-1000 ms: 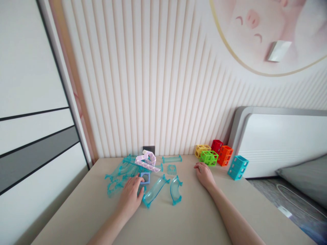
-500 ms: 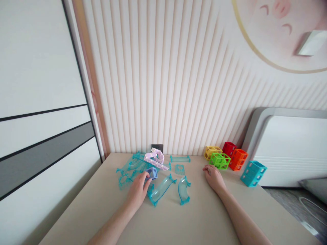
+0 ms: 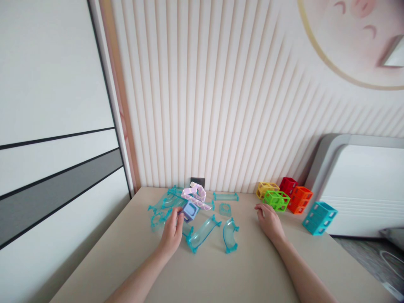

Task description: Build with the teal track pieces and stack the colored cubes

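My left hand (image 3: 172,230) pinches a periwinkle-blue cube block (image 3: 190,211) between thumb and fingers. The cube is tilted, showing a face with a curved slot, and is held just above a pile of clear teal track pieces (image 3: 167,202). Behind it lies a pink and white folding snake puzzle (image 3: 195,194). To its right are a sloped teal track piece (image 3: 203,233) and a curved one (image 3: 229,236). My right hand (image 3: 269,222) rests on the table with fingers loosely extended and nothing in it, just in front of the green frame blocks (image 3: 276,201).
Yellow (image 3: 265,189), red (image 3: 288,185) and orange blocks (image 3: 300,199) stand at the back right, with a teal block stack (image 3: 320,218) near the table's right edge. A straight track piece (image 3: 226,196) and a small square piece (image 3: 225,209) lie by the ribbed wall (image 3: 214,105).
My left hand has lifted the blue cube slightly and turned it so another face shows. The whole view has shifted a little; my right hand stays on the table.
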Tool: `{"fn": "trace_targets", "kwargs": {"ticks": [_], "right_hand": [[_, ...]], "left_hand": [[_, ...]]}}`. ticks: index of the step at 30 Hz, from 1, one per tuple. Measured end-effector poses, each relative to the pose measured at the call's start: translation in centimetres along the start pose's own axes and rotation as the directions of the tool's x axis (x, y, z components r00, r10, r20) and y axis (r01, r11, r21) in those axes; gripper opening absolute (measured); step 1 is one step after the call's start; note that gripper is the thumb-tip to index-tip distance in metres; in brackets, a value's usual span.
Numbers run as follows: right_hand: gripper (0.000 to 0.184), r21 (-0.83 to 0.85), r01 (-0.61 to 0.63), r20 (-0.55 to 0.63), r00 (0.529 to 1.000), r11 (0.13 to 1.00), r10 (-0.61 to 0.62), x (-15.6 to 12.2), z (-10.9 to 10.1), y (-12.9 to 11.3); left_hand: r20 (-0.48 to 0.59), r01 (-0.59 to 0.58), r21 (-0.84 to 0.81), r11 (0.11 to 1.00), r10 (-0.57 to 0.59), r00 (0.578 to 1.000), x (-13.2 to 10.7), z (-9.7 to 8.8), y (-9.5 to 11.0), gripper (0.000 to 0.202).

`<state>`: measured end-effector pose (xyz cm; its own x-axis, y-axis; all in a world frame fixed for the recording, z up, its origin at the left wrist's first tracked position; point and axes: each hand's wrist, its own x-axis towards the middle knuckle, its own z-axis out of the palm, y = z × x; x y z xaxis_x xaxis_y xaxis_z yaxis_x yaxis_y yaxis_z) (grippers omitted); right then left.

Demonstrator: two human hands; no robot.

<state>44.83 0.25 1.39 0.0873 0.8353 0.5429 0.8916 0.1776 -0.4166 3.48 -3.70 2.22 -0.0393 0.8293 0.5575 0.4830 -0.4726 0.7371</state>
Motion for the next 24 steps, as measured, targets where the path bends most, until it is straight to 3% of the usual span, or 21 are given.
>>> {"fn": "trace_targets", "kwargs": {"ticks": [4,8,10,13,19,21,24], "right_hand": [[0.025,0.088,0.204,-0.069,0.978,0.975,-0.198,-0.5,-0.7,-3.3],[0.029,0.265,0.44,-0.027,0.893,0.858,-0.449,-2.8,-0.7,-9.5],[0.042,0.382,0.488,0.025,0.844,0.785,-0.536,-4.4,-0.1,-12.7],[0.059,0.487,0.492,0.124,0.779,0.721,-0.615,-6.2,1.1,-16.0],[0.041,0.416,0.487,0.09,0.819,0.768,-0.567,-7.2,1.7,-17.8],[0.043,0.392,0.491,0.047,0.834,0.778,-0.55,-7.1,0.9,-17.5],[0.052,0.335,0.404,-0.055,0.91,0.852,-0.41,-6.5,-1.1,-15.3]], "left_hand": [[0.095,-0.21,0.055,0.976,0.204,0.974,-0.6,0.0,0.9,0.022],[0.228,-0.446,0.082,0.891,0.419,0.879,-0.9,0.0,2.1,0.017],[0.26,-0.495,0.077,0.866,0.461,0.848,-1.0,0.0,2.6,0.015],[0.271,-0.507,0.08,0.858,0.471,0.84,-1.1,0.0,3.0,0.013],[0.27,-0.541,0.115,0.833,0.497,0.824,-1.2,0.2,2.7,0.014],[0.277,-0.547,0.12,0.829,0.501,0.82,-1.2,0.3,2.6,0.023],[0.299,-0.527,0.135,0.839,0.472,0.829,-1.2,0.3,2.6,0.025]]}}
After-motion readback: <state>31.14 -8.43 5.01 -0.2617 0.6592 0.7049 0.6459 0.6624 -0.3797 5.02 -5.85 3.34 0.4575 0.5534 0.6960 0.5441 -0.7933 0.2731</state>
